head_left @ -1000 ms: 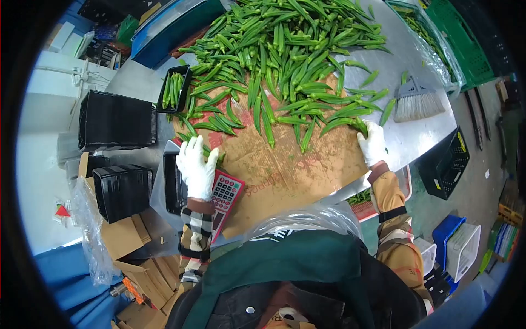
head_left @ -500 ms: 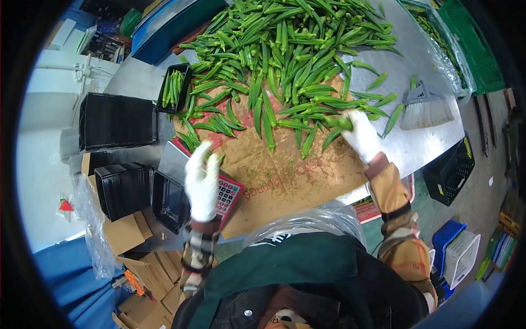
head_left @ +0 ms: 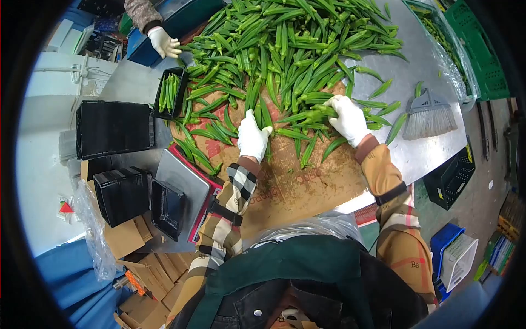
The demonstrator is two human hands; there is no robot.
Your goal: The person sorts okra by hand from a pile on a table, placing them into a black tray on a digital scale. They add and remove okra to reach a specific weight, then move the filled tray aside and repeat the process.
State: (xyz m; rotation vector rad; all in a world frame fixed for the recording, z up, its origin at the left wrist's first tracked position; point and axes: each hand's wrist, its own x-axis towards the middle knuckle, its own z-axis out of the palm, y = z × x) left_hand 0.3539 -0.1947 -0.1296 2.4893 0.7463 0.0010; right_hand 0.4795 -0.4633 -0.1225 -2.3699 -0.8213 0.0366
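Note:
A large heap of green okra pods [head_left: 296, 49] spreads over a brown cardboard sheet [head_left: 296, 186]. My left hand [head_left: 253, 138], in a white glove, is at the heap's near edge, thumb and fingers closing about an okra pod [head_left: 265, 114]. Its fingertips are partly hidden. My right hand [head_left: 349, 119], gloved alike, grips a few okra pods [head_left: 318, 115] by their ends, their tips pointing left. Left of the heap a black tray [head_left: 179, 82] holds a row of okra.
A co-worker's gloved hand [head_left: 164, 43] reaches in at upper left. Stacked black trays [head_left: 114, 130] and a single tray [head_left: 167, 209] by a red-edged scale [head_left: 189, 186] stand left. To the right lie a grey brush [head_left: 430, 116] and a lined green crate [head_left: 475, 46].
My left hand has moved from above the scale rightward and up to the okra. My right hand has shifted slightly left with its pods. A co-worker's hand has appeared at upper left.

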